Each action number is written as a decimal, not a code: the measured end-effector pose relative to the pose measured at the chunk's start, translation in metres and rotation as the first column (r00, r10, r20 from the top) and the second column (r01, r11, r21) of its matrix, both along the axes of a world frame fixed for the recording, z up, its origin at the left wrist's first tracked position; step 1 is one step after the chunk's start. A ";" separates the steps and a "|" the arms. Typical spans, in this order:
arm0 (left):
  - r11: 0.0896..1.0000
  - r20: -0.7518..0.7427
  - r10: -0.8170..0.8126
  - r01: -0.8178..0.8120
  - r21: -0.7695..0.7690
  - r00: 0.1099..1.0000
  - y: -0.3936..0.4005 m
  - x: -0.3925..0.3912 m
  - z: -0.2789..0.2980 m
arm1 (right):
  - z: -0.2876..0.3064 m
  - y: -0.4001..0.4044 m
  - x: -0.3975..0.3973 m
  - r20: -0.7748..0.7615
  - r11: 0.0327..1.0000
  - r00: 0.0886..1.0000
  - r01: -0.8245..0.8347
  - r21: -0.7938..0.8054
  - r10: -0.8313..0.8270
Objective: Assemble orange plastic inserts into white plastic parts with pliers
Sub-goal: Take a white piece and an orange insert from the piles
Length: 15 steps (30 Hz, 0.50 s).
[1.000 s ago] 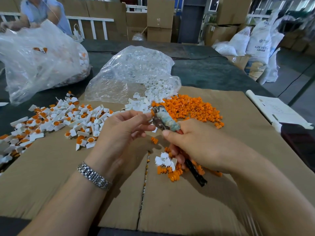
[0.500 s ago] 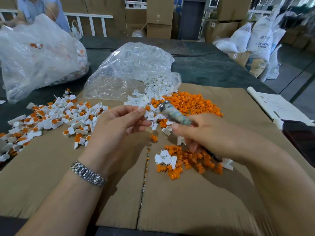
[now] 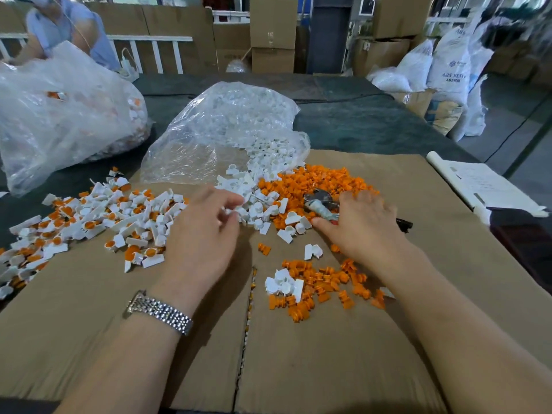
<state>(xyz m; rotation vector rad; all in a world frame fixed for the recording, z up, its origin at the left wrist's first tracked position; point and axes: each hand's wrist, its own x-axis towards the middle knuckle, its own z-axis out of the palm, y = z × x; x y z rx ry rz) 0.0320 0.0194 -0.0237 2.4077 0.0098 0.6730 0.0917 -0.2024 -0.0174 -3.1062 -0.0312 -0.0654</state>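
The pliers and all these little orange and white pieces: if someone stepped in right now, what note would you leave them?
Right hand: grip on the pliers, low over the orange inserts.
Left hand: fingers loosely curled, reaching at the loose white parts; whether it holds one, I cannot tell.
Done: a pile of assembled pieces lies on the left of the cardboard.
Left: a small mixed heap near you, the big orange pile, and a clear bag of white parts.
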 end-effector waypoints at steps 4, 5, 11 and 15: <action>0.938 -0.158 -0.118 0.162 0.306 0.980 -0.005 0.003 -0.009 | 0.012 0.016 -0.011 0.210 0.987 0.966 -0.159 0.008 0.154; 0.930 -0.177 -0.120 0.172 0.324 0.977 -0.005 0.004 -0.009 | 0.016 0.022 -0.015 0.232 0.965 0.940 -0.262 0.024 0.250; 0.956 -0.160 -0.212 0.239 0.173 0.964 -0.004 0.003 -0.008 | 0.019 0.062 -0.033 0.030 0.821 0.835 -0.547 0.162 0.550; 0.971 -0.183 -0.170 0.197 0.139 0.968 0.000 0.005 -0.008 | 0.012 0.059 -0.032 0.046 0.819 0.837 -0.544 0.183 0.545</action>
